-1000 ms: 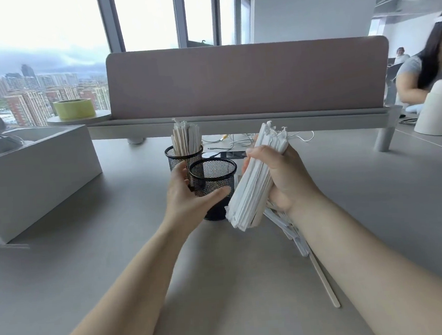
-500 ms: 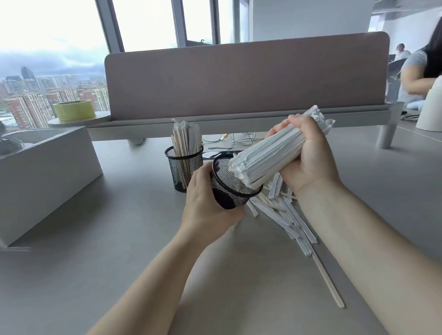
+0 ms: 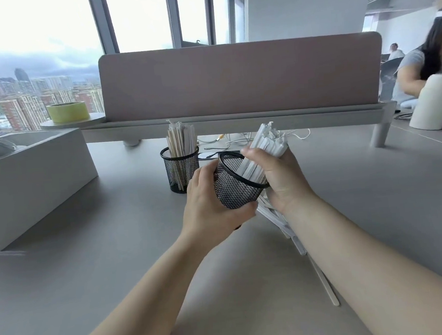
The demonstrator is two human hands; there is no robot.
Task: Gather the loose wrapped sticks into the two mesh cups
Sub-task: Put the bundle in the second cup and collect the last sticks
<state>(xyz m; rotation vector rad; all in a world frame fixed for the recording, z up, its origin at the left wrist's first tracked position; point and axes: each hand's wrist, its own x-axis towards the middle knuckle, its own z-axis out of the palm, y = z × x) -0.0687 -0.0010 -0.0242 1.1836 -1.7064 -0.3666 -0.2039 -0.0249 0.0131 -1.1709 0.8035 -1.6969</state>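
Right of the upright cup (image 3: 180, 170), the left hand (image 3: 212, 210) grips the tilted mesh cup (image 3: 236, 190) by its wall. The bundle of wrapped sticks (image 3: 266, 148) looks light, stiff and likely slippery, best squeezed mid-length. It slants down-left into that cup's mouth, clutched by the right hand (image 3: 281, 181). Loose sticks (image 3: 294, 238) lie farther right.

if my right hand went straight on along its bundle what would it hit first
Most likely the right hand meets the rim of the tilted mesh cup that the left hand holds; its bundle of wrapped sticks is partly inside. Depth is unclear.
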